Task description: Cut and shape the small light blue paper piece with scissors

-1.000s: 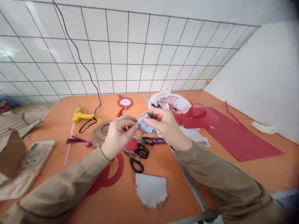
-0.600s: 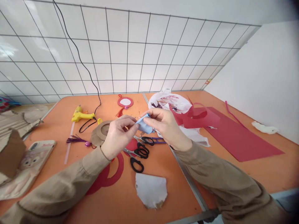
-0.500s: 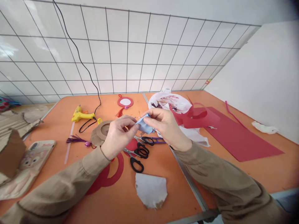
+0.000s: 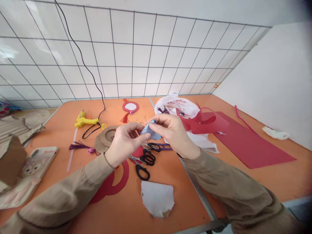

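Note:
A small piece of light blue cloth (image 4: 154,132) is held up over the middle of the table, folded or bunched. My left hand (image 4: 126,140) pinches its left edge, thumb stretched along it. Thumb and fingers of my right hand (image 4: 170,130) grip the top of the same cloth. Below the hands lie black-handled scissors (image 4: 148,157) and another pair with purple parts (image 4: 167,147). A brown cardboard ring piece (image 4: 103,139) sits partly behind my left hand. Nearer me is a white cloth scrap with a frayed edge (image 4: 158,199).
The orange table (image 4: 190,204) also bears a yellow glue gun (image 4: 85,121), a purple tassel (image 4: 79,146), a phone (image 4: 36,165), a red ring ornament (image 4: 131,106), a white plastic bag (image 4: 187,109), red sheets (image 4: 248,143) and red rings (image 4: 124,175). Cardboard (image 4: 12,159) lies left.
My left thumb has shifted right and slightly down across the blue cloth, and the cloth's folds look different. My right hand has barely moved.

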Motion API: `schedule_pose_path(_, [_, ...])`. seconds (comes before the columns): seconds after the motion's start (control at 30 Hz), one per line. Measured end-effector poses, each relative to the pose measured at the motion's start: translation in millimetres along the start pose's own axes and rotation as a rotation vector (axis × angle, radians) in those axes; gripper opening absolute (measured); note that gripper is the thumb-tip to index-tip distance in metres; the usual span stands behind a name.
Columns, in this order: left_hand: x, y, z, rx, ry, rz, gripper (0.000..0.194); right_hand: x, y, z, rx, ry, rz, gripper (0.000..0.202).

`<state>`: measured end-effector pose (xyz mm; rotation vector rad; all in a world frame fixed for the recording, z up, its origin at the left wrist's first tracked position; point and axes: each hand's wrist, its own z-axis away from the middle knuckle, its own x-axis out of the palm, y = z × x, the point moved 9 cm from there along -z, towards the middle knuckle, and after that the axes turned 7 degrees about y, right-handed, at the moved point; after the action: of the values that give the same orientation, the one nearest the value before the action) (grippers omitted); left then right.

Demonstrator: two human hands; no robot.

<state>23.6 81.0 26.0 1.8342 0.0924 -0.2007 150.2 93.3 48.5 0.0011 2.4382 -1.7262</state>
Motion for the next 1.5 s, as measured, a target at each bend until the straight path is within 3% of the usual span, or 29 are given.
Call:
schedule_pose_path(0.33, [-0.5,5.4,0.3,0.014,0.008,0.089,0.021,1.7,-2.6,2.2,-0.007,-0.023,-0.031,0.009])
schedule_pose_path(0.6, [-0.8,-1.8,-2.8,-0.068,0.014,0.107,0.025,-0.6,-2.5,1.9,0.005,-0.013,-0.033,0.014])
schedule_pose_path(0.77, [1.8,0.3,-3.1,-0.035,-0.036,0.079,0.022,-2.9,-1.1,0.9,0.038,0.006,-0.024,0.017])
schedule_pose_path(0.93, [-1.3,10.1,-1.6,0.053,-0.008,0.009,0.018,1.8,-0.7,1.2,0.033,-0.029,-0.040,0.013])
schedule_pose_path(1.17, [6.3,-2.2,-4.0,-0.118,-0.112,0.188,0.026,5.5,10.0,2.7,0.132,-0.056,-0.111,0.013])
schedule_pose_path(1.27, [8.5,-3.1,-5.4,-0.129,-0.146,0.247,0.029,6.6,15.3,1.8,0.193,-0.061,-0.134,0.013])
schedule_pose_path(1.4, [7.9,-0.7,-5.4,-0.105,-0.139,0.252,0.027,7.3,18.4,0.6,0.230,-0.091,-0.190,0.026])
schedule_pose_path(1.5, [4.2,-1.0,-5.7,-0.094,-0.087,0.261,0.025,12.4,13.0,1.7,0.195,-0.184,-0.228,0.038])
